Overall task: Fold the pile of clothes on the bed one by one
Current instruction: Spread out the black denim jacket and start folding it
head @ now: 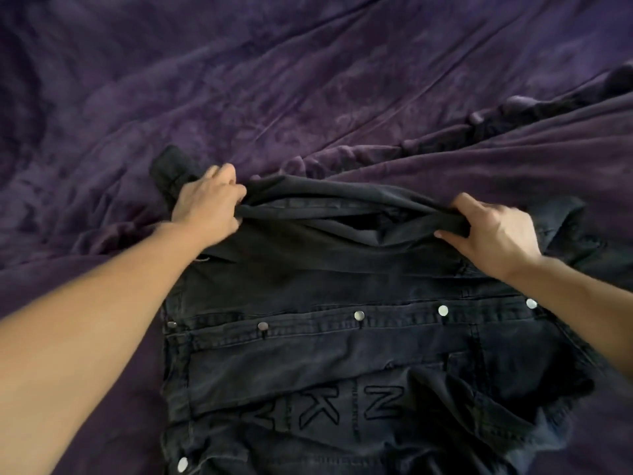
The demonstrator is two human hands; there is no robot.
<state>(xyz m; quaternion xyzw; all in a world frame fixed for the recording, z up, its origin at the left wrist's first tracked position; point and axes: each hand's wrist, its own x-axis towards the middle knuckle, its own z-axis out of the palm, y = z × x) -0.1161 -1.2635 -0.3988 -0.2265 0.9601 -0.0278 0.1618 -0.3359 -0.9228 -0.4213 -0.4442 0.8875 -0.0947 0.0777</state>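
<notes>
Black denim jacket (342,354) spread flat on the purple bedspread (308,80), low and central in the view, with the button row (358,316) running crosswise. Far edge gripped at one end by the left hand (209,197), fingers curled round the cloth just beside a sleeve cuff (169,169). Same edge pinched at the other end by the right hand (493,231). Edge raised a little off the bed between the two grips and sagging in the middle. No other clothes of the pile in view.

Probably mid-fold, with the far side about to come over toward the button row. Several ways to spoil it from here:

- Uneven pull from one hand, skewing the crease.
- Sagging middle bunching under the flap rather than lying smooth.
- Loose sleeve cuff trailing outside the fold and sticking out past it.
- Stiff, heavy denim likely springing back open unless pressed down.
- Soft, rumpled bedspread apt to drag along with the cloth and wrinkle beneath it.
- Frayed hem (565,389) at the right possibly catching and folding under.
</notes>
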